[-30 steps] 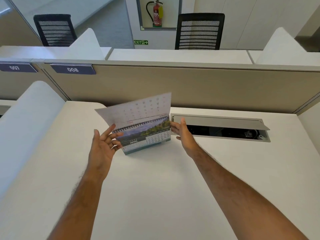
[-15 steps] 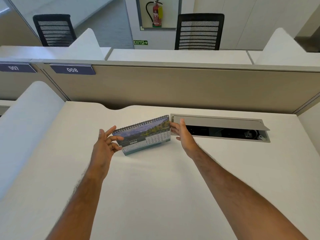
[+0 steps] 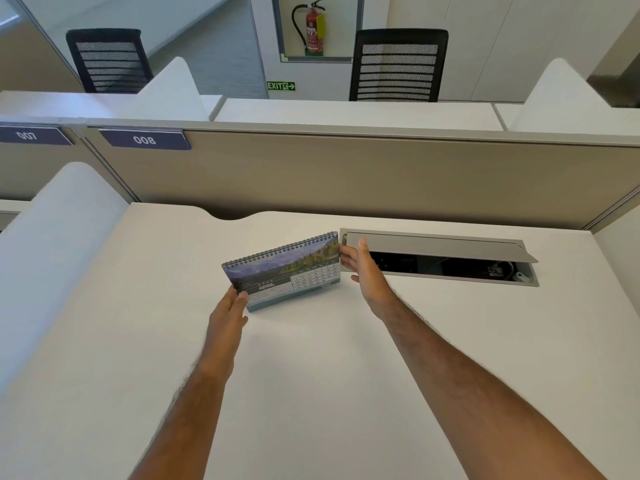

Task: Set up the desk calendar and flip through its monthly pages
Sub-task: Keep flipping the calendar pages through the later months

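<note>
A spiral-bound desk calendar [image 3: 287,268] stands upright on the white desk [image 3: 311,375], showing the APRIL page with a mountain and forest photo. My right hand [image 3: 363,271] holds the calendar's right edge, thumb raised. My left hand [image 3: 228,310] is at the lower left corner of the page, fingertips touching it; whether it pinches the page I cannot tell.
An open grey cable tray [image 3: 440,254] is set into the desk just right of the calendar. A beige partition [image 3: 346,174] with a "008" label [image 3: 145,139] runs behind. White side dividers [image 3: 59,244] flank the desk. Two black chairs stand beyond.
The raised page has dropped over behind the calendar, leaving APRIL in front. My left hand moved down to the page's lower left corner. My right hand stayed put.
</note>
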{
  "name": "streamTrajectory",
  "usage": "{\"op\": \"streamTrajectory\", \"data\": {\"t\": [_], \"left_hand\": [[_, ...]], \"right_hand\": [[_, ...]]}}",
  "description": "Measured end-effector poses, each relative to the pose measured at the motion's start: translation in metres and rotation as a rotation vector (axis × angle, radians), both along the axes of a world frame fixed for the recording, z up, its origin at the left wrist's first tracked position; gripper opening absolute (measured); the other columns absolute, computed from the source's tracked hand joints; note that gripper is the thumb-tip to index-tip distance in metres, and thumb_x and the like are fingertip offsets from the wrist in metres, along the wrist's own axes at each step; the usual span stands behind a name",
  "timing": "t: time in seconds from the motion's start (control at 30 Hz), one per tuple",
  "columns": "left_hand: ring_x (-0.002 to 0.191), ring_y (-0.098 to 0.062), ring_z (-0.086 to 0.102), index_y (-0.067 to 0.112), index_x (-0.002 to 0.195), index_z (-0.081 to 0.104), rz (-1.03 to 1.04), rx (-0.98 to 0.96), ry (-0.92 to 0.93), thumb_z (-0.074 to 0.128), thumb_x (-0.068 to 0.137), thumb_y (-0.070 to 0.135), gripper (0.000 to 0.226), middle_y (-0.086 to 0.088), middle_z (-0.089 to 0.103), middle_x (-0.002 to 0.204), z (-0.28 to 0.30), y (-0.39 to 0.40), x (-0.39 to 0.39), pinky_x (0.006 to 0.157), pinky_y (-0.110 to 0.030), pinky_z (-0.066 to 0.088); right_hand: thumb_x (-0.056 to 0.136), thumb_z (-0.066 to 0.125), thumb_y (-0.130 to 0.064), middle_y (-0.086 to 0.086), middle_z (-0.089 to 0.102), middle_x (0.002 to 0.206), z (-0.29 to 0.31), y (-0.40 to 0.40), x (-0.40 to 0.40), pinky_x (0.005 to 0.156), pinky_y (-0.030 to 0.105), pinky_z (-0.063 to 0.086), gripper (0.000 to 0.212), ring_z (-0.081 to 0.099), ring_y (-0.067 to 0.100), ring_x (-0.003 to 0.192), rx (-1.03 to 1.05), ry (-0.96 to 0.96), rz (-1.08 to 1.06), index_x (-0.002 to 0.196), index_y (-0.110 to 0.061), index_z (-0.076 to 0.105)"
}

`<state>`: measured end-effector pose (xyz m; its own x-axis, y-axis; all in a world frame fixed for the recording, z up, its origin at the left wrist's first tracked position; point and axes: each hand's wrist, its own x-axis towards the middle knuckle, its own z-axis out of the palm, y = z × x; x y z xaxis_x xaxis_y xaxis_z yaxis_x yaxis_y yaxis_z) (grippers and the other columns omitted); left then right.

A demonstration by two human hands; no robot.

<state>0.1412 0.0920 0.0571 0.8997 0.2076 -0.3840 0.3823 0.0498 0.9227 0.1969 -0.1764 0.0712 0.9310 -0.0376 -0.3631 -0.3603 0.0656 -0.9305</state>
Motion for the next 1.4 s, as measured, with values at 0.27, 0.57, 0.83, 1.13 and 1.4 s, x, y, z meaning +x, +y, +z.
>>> {"op": "streamTrajectory", "data": {"t": [0.27, 0.57, 0.83, 1.13, 1.4], "left_hand": [[0.133, -0.016, 0.060, 0.017, 0.148, 0.062, 0.068, 0.160, -0.013, 0.063, 0.105, 0.027, 0.044, 0.005, 0.068, 0.141, -0.008, -0.002, -0.008, 0.115, -0.043, 0.046], [0.084, -0.009, 0.065, 0.010, 0.102, 0.079, 0.180, 0.271, 0.027, 0.076, 0.096, 0.033, 0.024, -0.006, 0.079, 0.101, -0.004, 0.003, -0.011, 0.067, -0.027, 0.049], [0.087, -0.021, 0.071, 0.011, 0.104, 0.081, 0.265, 0.144, -0.002, 0.081, 0.093, 0.024, 0.017, -0.003, 0.081, 0.095, 0.002, 0.001, -0.019, 0.075, -0.032, 0.057], [0.098, -0.018, 0.070, 0.015, 0.106, 0.080, 0.161, 0.108, -0.021, 0.076, 0.096, 0.030, 0.018, -0.003, 0.081, 0.101, 0.005, 0.002, -0.023, 0.080, -0.033, 0.055], [0.105, -0.022, 0.072, 0.016, 0.111, 0.076, 0.128, -0.333, -0.135, 0.043, 0.111, 0.036, 0.038, -0.010, 0.079, 0.113, 0.022, 0.004, -0.018, 0.087, -0.036, 0.060]], "right_hand": [[0.105, 0.005, -0.055, 0.001, 0.054, 0.149, -0.003, 0.001, 0.000, 0.118, 0.045, 0.022, 0.072, 0.045, 0.022, 0.140, -0.016, 0.011, 0.010, 0.145, -0.020, 0.053], [0.105, 0.005, -0.054, 0.004, 0.055, 0.148, -0.002, 0.002, -0.002, 0.118, 0.045, 0.022, 0.070, 0.045, 0.021, 0.139, -0.021, 0.004, 0.009, 0.143, -0.021, 0.054], [0.105, 0.005, -0.056, 0.005, 0.052, 0.150, -0.004, 0.000, 0.000, 0.120, 0.049, 0.021, 0.071, 0.043, 0.024, 0.142, -0.019, 0.016, 0.002, 0.145, -0.023, 0.053], [0.104, 0.006, -0.057, 0.003, 0.056, 0.148, -0.005, -0.002, 0.000, 0.117, 0.046, 0.022, 0.071, 0.046, 0.021, 0.139, -0.028, -0.001, 0.007, 0.140, -0.025, 0.057], [0.106, 0.009, -0.055, 0.001, 0.064, 0.135, -0.002, -0.004, 0.000, 0.097, 0.021, 0.039, 0.071, 0.058, 0.010, 0.122, 0.029, 0.015, -0.013, 0.132, -0.016, 0.061]]}}
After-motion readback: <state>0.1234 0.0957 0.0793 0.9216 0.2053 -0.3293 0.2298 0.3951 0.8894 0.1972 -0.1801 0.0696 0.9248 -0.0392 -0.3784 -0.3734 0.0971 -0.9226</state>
